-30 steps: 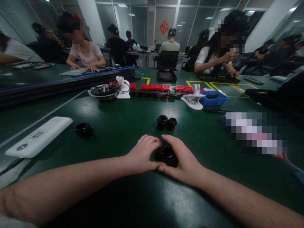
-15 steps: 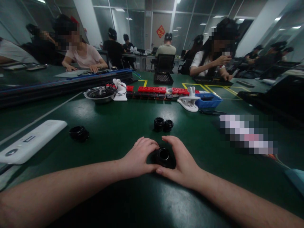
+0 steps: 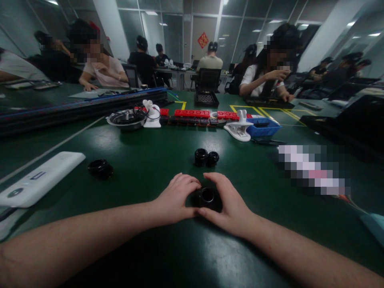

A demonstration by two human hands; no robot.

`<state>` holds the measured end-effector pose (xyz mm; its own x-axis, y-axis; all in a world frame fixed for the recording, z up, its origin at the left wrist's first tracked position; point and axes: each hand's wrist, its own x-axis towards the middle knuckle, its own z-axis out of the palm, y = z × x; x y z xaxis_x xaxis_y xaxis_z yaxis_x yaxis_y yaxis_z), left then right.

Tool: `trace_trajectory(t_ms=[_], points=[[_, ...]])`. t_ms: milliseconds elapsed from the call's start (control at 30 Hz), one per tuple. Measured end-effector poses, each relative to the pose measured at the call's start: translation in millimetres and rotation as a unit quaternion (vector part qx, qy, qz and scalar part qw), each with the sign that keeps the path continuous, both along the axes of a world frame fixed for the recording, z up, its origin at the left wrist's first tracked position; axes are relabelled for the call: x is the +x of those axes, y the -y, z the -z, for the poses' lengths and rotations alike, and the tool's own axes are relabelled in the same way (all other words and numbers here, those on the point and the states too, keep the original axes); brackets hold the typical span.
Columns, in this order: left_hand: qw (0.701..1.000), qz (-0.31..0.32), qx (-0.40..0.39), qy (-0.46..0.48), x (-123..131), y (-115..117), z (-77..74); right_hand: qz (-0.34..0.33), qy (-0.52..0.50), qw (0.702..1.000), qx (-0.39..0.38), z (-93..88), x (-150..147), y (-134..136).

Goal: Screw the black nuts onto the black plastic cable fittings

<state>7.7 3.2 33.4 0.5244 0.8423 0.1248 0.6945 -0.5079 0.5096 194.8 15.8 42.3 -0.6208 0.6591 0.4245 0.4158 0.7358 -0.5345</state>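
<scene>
A glossy black ring-shaped part (image 3: 207, 195) with a round hole sits on the green table (image 3: 144, 176), its lower portion in shadow. My left hand (image 3: 177, 199) curves around its left side, fingers and thumb apart. On the other side, my right hand (image 3: 231, 206) makes a matching arc, its fingers spread from the thumb. The two thumb tips meet in front of the part. Whether either hand presses on it is hard to see. Just beyond stand two similar black rings, a larger ring (image 3: 201, 157) and a smaller ring (image 3: 213, 159), side by side.
More black ring parts (image 3: 101, 169) lie at left, near a white device (image 3: 45, 176). Farther back are a metal bowl (image 3: 127, 120), red blocks (image 3: 192, 113), a white clip stand (image 3: 240, 128) and a blue bin (image 3: 264, 127). Co-workers sit across the table.
My right hand's fingers and thumb have shifted very slightly; my left hand and the black parts stay put. Across the table at left, a co-worker has raised one hand.
</scene>
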Motion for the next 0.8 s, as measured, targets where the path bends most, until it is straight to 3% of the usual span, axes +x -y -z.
trace_trajectory(t_ms=[133, 333, 633, 800], points=[[1.0, -0.005, -0.001, -0.001, 0.9, 0.4, -1.5, 0.029, 0.021, 0.999, -0.028, -2.5, -3.0, 0.0], [1.0, -0.007, -0.002, 0.001, 1.1, 1.0, -2.8, -0.065, -0.022, 0.997, -0.023, -3.4, 0.8, 1.4], [1.0, -0.002, -0.005, 0.005, 1.0, 0.1, -1.9, 0.019, 0.0, 1.0, -0.023, -1.0, -0.8, -0.6], [1.0, -0.006, -0.001, 0.0, 1.4, 1.3, -3.7, -0.046, -0.016, 0.998, -0.03, -3.9, -0.6, -0.8]])
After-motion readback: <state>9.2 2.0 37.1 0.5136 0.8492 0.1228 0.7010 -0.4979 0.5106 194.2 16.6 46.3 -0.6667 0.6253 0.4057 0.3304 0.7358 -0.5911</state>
